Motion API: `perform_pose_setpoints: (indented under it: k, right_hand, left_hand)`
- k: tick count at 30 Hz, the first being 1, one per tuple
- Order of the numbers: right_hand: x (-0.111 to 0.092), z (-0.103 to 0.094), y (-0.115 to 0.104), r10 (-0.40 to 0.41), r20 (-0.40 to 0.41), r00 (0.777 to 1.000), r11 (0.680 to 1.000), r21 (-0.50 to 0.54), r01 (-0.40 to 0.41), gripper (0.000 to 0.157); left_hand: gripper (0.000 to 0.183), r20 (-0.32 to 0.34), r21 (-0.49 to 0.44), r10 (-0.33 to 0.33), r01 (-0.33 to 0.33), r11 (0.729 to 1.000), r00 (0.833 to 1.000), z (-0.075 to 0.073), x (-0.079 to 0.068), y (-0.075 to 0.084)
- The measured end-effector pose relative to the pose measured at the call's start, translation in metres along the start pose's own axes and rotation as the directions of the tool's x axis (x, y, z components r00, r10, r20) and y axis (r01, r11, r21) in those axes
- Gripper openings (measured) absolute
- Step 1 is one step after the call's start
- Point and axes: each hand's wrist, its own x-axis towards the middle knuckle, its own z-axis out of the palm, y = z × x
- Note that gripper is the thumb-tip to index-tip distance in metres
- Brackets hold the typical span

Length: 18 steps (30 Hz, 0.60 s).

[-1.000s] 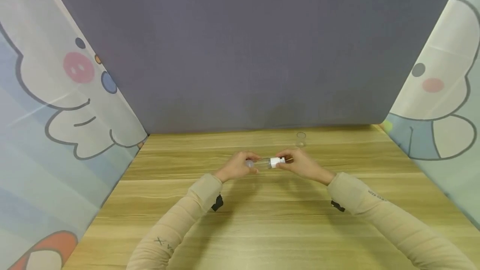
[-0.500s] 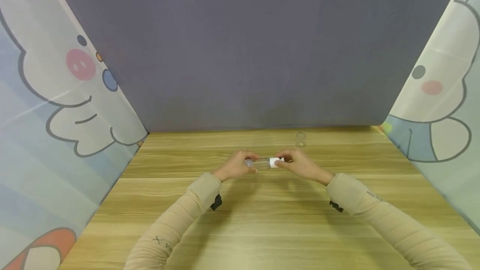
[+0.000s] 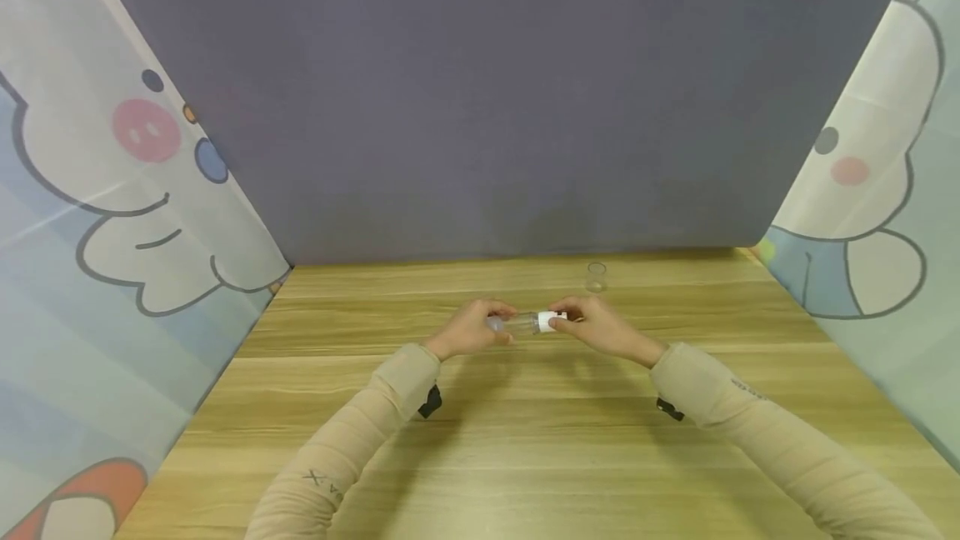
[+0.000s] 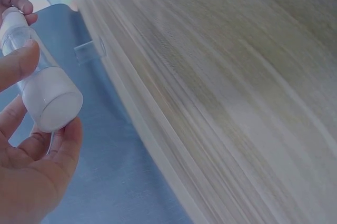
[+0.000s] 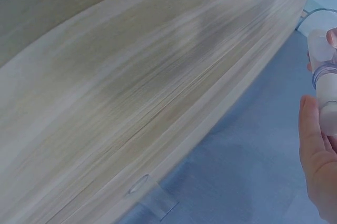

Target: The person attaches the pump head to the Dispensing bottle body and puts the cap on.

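Observation:
A clear pump bottle point(image 3: 522, 322) with a white collar lies sideways in the air between my hands, above the wooden table. My left hand point(image 3: 472, 328) grips its base end. In the left wrist view, the thumb and fingers hold the bottle point(image 4: 50, 98) around its whitish, round bottom. My right hand point(image 3: 596, 327) pinches the white collar end point(image 3: 551, 322), with the thumb in front and fingers behind. The right wrist view shows the white end point(image 5: 327, 98) beside the right hand at the frame's edge. The right fingers hide part of the top.
A clear, cup-like cap point(image 3: 596, 277) stands near the table's back edge, behind the right hand. The wooden table point(image 3: 517, 440) ends at a dark grey panel point(image 3: 480, 107). Cartoon-printed curtains point(image 3: 90, 273) hang on both sides.
Both hands keep hold of the bottle in nearly the same place. The right fingers have shifted slightly on the white collar. The whole view has moved a little.

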Motion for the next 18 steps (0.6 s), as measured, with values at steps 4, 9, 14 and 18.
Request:
perform_pose_setpoints:
  k: [4, 9, 14, 18]
  right_hand:
    - [0.0007, 0.0014, -0.0004, 0.01, -0.001, 1.0, 1.0, 0.012, -0.01, 0.039]
    - [0.0024, 0.0036, -0.0002, 0.005, 0.004, 1.0, 0.999, 0.044, -0.006, 0.04]
    - [0.0046, 0.0052, 0.0009, -0.02, 0.002, 1.0, 0.999, 0.045, 0.02, 0.04]
    - [0.0053, 0.0066, -0.0002, -0.028, -0.006, 1.0, 0.999, 0.038, 0.028, 0.036]
  left_hand:
    - [0.044, 0.004, 0.012, 0.007, -0.007, 1.0, 1.0, 0.0001, 0.0001, -0.0031]
    - [0.043, -0.002, 0.01, 0.01, -0.01, 1.0, 1.0, 0.0005, 0.0002, -0.0057]
    - [0.043, -0.009, 0.018, 0.02, -0.02, 1.0, 1.0, -0.0004, 0.0001, -0.0052]
    - [0.043, -0.004, 0.01, 0.02, -0.02, 1.0, 1.0, -0.0011, -0.0019, -0.0044]
